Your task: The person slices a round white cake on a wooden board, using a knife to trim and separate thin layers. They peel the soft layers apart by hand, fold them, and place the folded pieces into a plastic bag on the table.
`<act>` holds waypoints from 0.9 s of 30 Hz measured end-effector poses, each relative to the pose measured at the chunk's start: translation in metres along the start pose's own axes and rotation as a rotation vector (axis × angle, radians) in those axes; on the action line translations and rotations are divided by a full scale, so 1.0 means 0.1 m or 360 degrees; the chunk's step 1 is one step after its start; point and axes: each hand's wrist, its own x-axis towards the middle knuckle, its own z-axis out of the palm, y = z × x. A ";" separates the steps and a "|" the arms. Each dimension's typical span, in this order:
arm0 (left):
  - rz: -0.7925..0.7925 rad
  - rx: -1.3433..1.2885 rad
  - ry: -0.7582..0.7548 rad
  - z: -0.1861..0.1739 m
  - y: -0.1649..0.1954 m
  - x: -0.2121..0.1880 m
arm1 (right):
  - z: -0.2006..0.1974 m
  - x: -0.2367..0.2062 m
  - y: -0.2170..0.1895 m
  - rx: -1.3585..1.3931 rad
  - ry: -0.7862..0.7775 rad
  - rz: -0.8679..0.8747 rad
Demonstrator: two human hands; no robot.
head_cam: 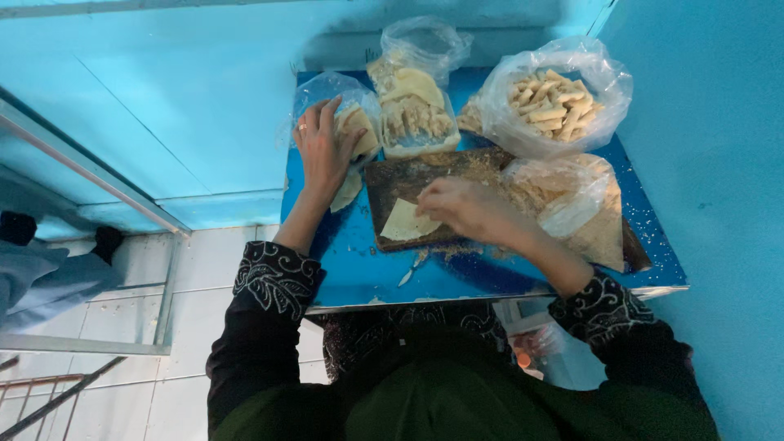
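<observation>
Pressing flat, right hand fingers down on pale wrapper sheet on dark wooden board, left hand spread open over bagged wrappers just beyond it, holding nothing closed

The blue surface lies bare in front of the dark cutting board, along the near edge. Behind the board, three plastic bags crowd the back. To the board's right, a crumb-filled bag blocks passage.
</observation>
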 end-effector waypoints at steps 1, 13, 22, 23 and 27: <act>-0.0003 -0.0001 0.0007 -0.02 0.01 0.01 | -0.07 0.05 0.05 0.0037 -0.0009 0.0038; 0.0383 0.0113 -0.0772 -0.75 1.09 -1.01 | -0.05 0.91 0.83 -0.0612 -0.0568 0.0685; 0.0247 0.0241 -0.0470 -0.52 1.35 -1.41 | -0.07 1.00 0.99 -0.0469 -0.0637 0.0687; 0.0260 0.0228 -0.0480 -0.52 1.34 -1.43 | -0.08 0.99 1.01 -0.0444 -0.0621 0.0673; 0.0293 0.0202 -0.0518 -0.55 1.30 -1.46 | -0.03 0.96 1.06 -0.0431 -0.0682 0.0790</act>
